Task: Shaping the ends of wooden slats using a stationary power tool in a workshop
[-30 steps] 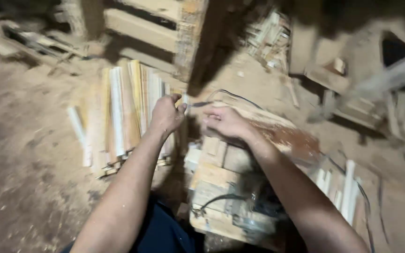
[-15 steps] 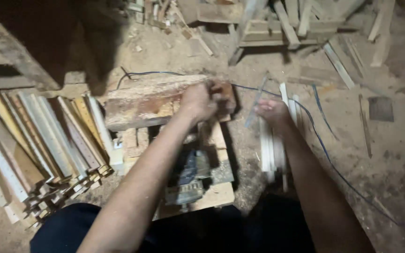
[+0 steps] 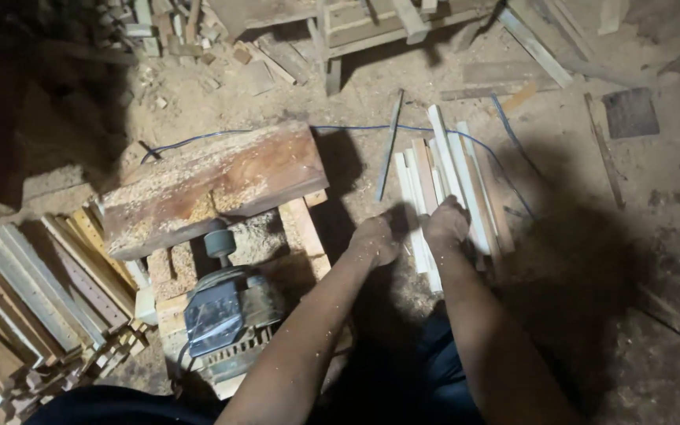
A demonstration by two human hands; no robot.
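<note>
We've got both fists down on the bundle of wood slats point(image 3: 454, 185) lying on the sawdust floor point(image 3: 592, 236) right of the motor point(image 3: 226, 315), left hand point(image 3: 375, 238) and right hand point(image 3: 445, 224) curled at the near ends, and they look light, stiff, splintery, best grabbed mid-length.

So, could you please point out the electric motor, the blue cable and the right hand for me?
electric motor point(image 3: 222, 315), head view, on its grey housing.
blue cable point(image 3: 356, 128), head view, mid-run on the floor.
right hand point(image 3: 444, 224), head view, back of the hand.
</note>
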